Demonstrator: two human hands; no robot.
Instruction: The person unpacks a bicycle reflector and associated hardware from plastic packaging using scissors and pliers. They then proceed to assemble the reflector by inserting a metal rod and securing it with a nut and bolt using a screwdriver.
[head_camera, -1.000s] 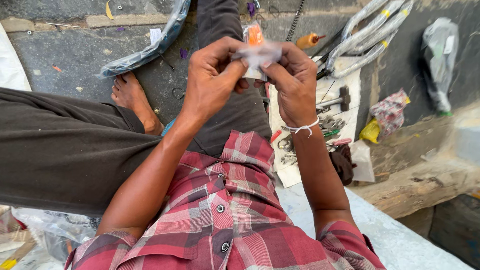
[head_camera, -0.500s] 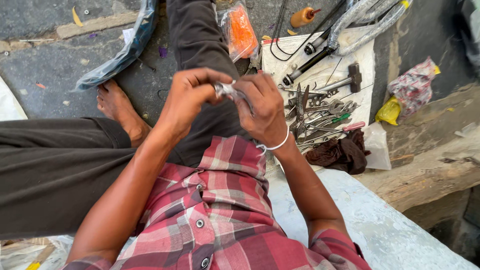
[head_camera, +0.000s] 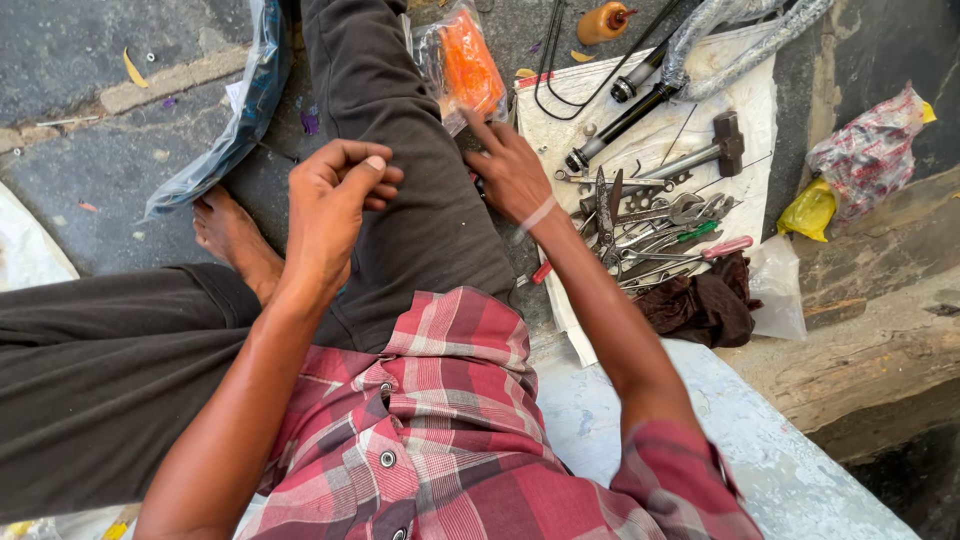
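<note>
Your left hand (head_camera: 335, 195) hovers over your dark trouser leg (head_camera: 400, 170), fingers curled loosely, whether anything lies inside that grip cannot be told. Your right hand (head_camera: 512, 172) — fingers spread, empty — reaches toward the orange packet (head_camera: 468, 68) lying on the ground just beside the tool-strewn white sheet (head_camera: 745, 80).

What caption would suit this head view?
Right hand reaches toward an orange packet beside tools; left hand rests on the thigh.

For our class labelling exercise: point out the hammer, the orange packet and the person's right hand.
hammer (head_camera: 727, 140), head view, on its dark head.
orange packet (head_camera: 468, 68), head view, on the orange contents inside the clear wrap.
right hand (head_camera: 510, 175), head view, on the back of the hand.
</note>
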